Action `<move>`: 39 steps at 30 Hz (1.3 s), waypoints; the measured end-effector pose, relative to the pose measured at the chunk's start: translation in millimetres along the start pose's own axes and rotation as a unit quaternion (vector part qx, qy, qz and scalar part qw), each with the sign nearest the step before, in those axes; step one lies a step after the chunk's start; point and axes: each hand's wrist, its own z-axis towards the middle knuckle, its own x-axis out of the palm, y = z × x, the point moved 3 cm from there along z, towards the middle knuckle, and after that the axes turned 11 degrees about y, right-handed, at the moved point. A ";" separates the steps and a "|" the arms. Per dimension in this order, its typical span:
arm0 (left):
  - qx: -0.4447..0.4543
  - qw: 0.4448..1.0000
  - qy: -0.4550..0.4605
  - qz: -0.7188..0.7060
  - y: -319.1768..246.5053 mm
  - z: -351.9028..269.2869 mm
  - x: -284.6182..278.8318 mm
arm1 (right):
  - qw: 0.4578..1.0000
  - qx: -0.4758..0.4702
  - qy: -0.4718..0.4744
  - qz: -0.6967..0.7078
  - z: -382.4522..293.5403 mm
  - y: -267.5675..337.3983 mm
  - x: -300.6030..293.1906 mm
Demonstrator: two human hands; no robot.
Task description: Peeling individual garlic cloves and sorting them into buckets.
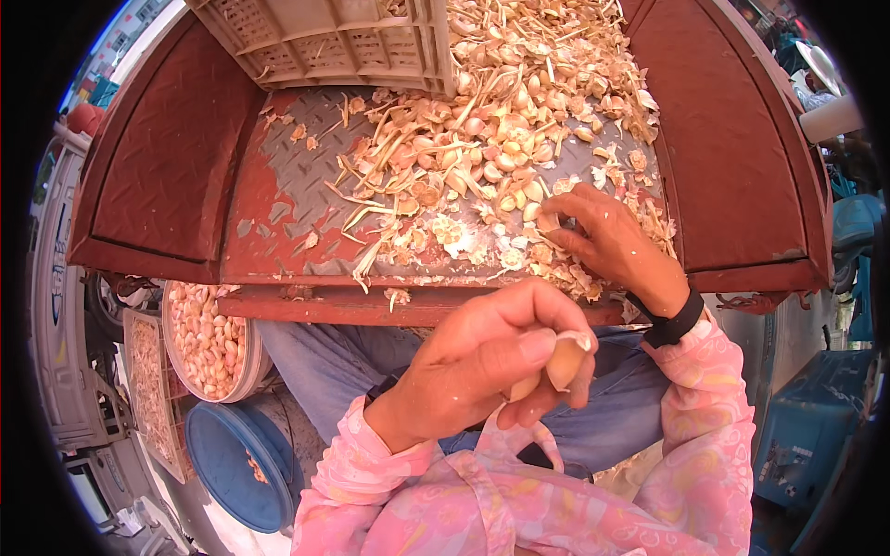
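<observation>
My left hand [500,354] is raised in front of my lap, its thumb and fingers closed on garlic cloves [567,361]. One clove shows plainly at the fingertips and part of another below the thumb. My right hand [612,236] rests low over the near right part of the garlic pile, thumb and forefinger at a piece of garlic [548,221]; whether it grips it I cannot tell. The pile of loose cloves, dry stalks and skins [487,153] spreads over a worn red metal cart bed [264,201].
A plastic crate [348,52] stands tilted at the bed's far left. Red side panels [737,153] flank the bed. Below left are a white bucket of cloves [208,340], a crate of garlic scraps [149,389] and a blue bucket [240,465] with a few pieces inside.
</observation>
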 end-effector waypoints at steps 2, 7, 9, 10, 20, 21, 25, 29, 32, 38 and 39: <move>0.039 0.975 0.211 0.063 6.2 -4.4 41.5 | 0.998 -0.024 0.020 -0.062 4.0 11.4 3.6; 0.219 0.941 0.233 0.108 14.1 -8.1 83.1 | 0.996 0.006 0.047 -0.073 9.7 4.2 2.0; 0.251 0.939 0.193 0.135 15.8 -7.7 86.8 | 0.997 0.006 0.038 -0.061 9.6 7.9 1.4; 0.252 0.943 0.190 0.106 15.3 -6.3 88.7 | 0.997 0.003 0.013 -0.080 9.7 7.9 2.9; 0.263 0.944 0.188 0.058 18.6 -1.5 98.3 | 0.997 -0.013 0.023 -0.068 13.2 12.0 8.5; 0.267 0.943 0.190 0.056 18.8 -0.3 99.4 | 0.997 -0.012 0.024 -0.072 13.5 9.9 7.1; 0.252 0.949 0.187 0.013 18.9 2.4 99.7 | 0.999 0.004 -0.043 0.000 15.4 2.3 -1.4; 0.218 0.958 0.174 0.073 18.1 1.5 82.5 | 0.992 0.100 -0.053 0.050 18.2 -15.7 -16.8; 0.170 0.959 0.161 0.162 7.8 2.8 55.9 | 0.943 0.095 -0.138 0.288 9.3 -19.1 -30.0; 0.063 0.939 -0.314 -0.126 31.7 -3.7 -60.7 | 0.968 -0.214 0.070 0.109 8.3 63.1 -11.1; 0.067 0.935 -0.294 -0.187 39.6 -5.5 -70.2 | 0.973 -0.177 0.109 0.102 8.2 62.9 -8.4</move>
